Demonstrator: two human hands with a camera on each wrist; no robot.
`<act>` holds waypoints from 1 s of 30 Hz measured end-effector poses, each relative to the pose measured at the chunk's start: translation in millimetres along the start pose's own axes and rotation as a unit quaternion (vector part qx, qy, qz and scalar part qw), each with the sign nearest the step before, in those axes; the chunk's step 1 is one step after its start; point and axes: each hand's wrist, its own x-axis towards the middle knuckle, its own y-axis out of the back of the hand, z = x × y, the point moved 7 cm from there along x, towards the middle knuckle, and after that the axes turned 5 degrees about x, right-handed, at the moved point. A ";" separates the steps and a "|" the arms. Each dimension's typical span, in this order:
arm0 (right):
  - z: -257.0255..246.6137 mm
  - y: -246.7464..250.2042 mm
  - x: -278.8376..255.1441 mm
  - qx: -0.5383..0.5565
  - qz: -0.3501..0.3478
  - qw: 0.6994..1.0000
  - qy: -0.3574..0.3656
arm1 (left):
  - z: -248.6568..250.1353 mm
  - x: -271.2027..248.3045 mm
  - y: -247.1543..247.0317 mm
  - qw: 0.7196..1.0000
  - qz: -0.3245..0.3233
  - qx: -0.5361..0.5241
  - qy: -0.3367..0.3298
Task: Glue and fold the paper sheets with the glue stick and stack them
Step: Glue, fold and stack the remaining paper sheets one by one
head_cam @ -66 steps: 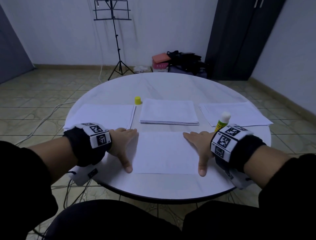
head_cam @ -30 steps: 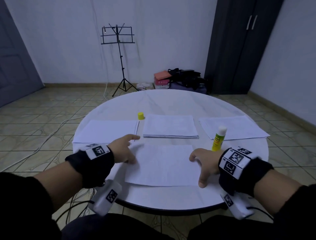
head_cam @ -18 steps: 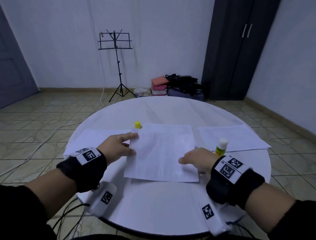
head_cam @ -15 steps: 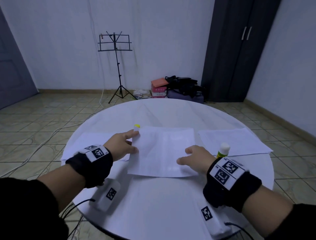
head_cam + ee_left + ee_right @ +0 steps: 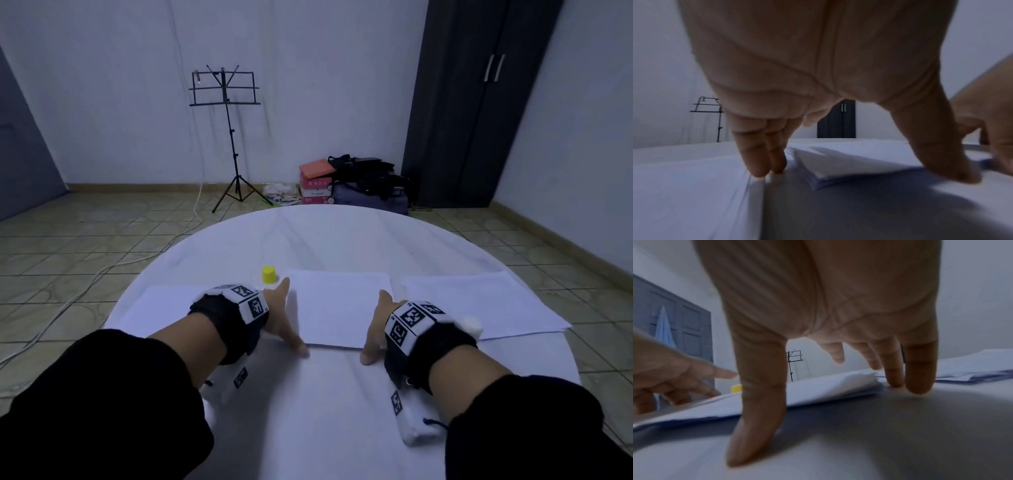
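A stack of folded white sheets (image 5: 339, 308) lies in the middle of the round table. My left hand (image 5: 286, 318) stands at its left edge, fingers (image 5: 760, 162) straight down against the side and thumb at the near corner. My right hand (image 5: 375, 325) stands at the right edge, thumb (image 5: 756, 402) on the table by the near edge and fingers beside the stack (image 5: 828, 389). Neither hand holds anything. The glue stick's white tip (image 5: 472, 325) shows behind my right wrist. Its yellow cap (image 5: 269, 274) stands off the stack's far left corner.
Flat white sheets lie to the left (image 5: 164, 308) and to the right (image 5: 479, 301) of the stack. The table's near edge (image 5: 342, 445) is close to my body. A music stand (image 5: 226, 137), bags and a dark wardrobe stand beyond the table.
Both hands lifted the folded sheet from the near part of the table and laid it on the middle stack. They now flank the stack's sides. The head view tilted up.
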 end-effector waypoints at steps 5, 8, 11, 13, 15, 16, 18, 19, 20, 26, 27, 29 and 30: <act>-8.1 10.7 3.9 -0.031 0.027 0.998 0.041 | 10.1 -1.7 6.0 0.998 0.054 0.043 -0.011; -11.5 9.5 7.5 -0.051 0.023 0.998 0.039 | 15.2 -6.1 5.6 0.993 0.048 0.106 -0.017; -15.8 5.7 3.1 -0.080 0.026 0.996 0.034 | 10.9 -6.3 3.9 0.994 0.051 0.101 -0.008; -12.5 1.8 3.1 -0.097 0.038 0.995 0.010 | 10.2 -7.3 3.8 0.993 0.059 0.103 -0.003; -9.7 1.2 -5.6 -0.081 0.061 0.995 -0.006 | 11.8 -11.4 2.8 0.992 0.060 0.114 0.005; -10.1 2.0 -12.0 -0.073 0.072 0.995 0.005 | 12.6 -14.5 2.2 0.991 0.060 0.117 0.012; -15.3 -2.7 -18.6 -0.068 0.075 0.994 0.042 | 15.2 -21.2 2.4 0.991 0.064 0.116 0.029; -16.1 -10.4 -16.2 -0.047 0.065 0.996 0.044 | 17.9 -25.6 2.4 0.990 0.070 0.113 0.036; -15.7 -19.0 -16.2 -0.037 0.045 0.998 0.037 | 22.1 -30.4 2.4 0.990 0.079 0.113 0.038; 11.4 -37.6 -56.4 -0.115 -0.063 0.987 0.090 | 62.2 -52.9 -9.4 0.983 0.102 0.153 -0.001; 20.8 -38.4 -59.0 -0.139 -0.069 0.983 0.096 | 70.1 -54.1 -12.0 0.984 0.089 0.156 -0.008; 38.7 -43.1 -58.6 -0.174 -0.082 0.976 0.103 | 86.8 -55.2 -12.5 0.984 0.074 0.158 -0.022; 47.4 -41.9 -61.4 -0.189 -0.093 0.971 0.114 | 96.0 -54.5 -10.0 0.984 0.074 0.158 -0.031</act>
